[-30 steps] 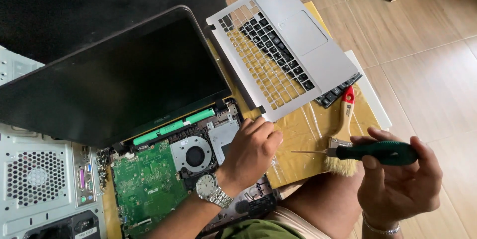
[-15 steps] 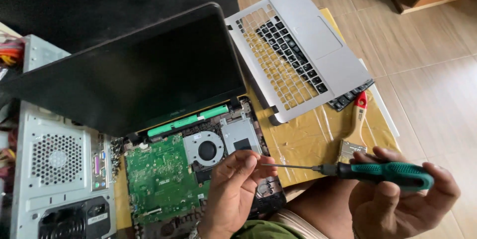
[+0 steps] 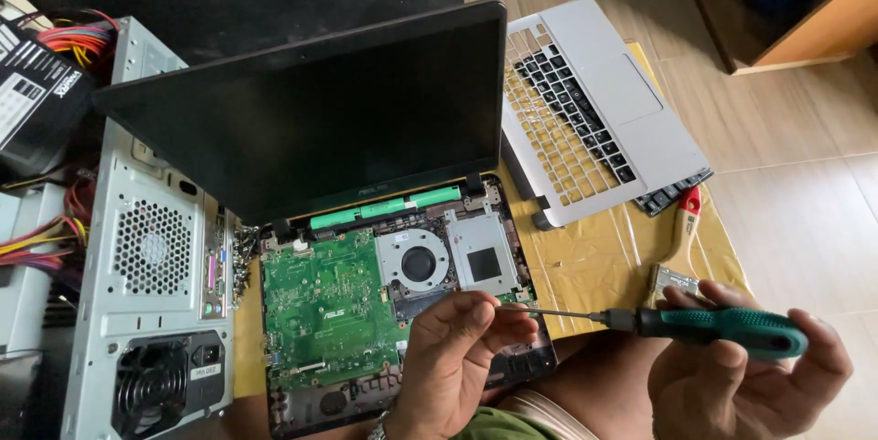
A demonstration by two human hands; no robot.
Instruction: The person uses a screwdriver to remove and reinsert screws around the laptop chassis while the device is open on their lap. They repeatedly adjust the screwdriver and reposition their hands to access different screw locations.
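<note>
Above the person's lap, a green-handled screwdriver (image 3: 695, 324) lies almost level, its thin shaft pointing left. The right hand (image 3: 745, 376) grips the handle, fingers curled around it. The left hand (image 3: 453, 362) pinches the shaft's tip between fingertips, hovering over the opened laptop (image 3: 366, 248) with its green circuit board (image 3: 325, 307) exposed.

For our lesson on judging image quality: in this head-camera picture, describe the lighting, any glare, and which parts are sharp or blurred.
Head view: soft, even daylight; the wooden floor at right is brightest, the top left dark. Faint sheen on the laptop screen, no harsh glare. The green circuit board and screwdriver are sharp; the left hand and right hand show no evident motion blur.
</note>
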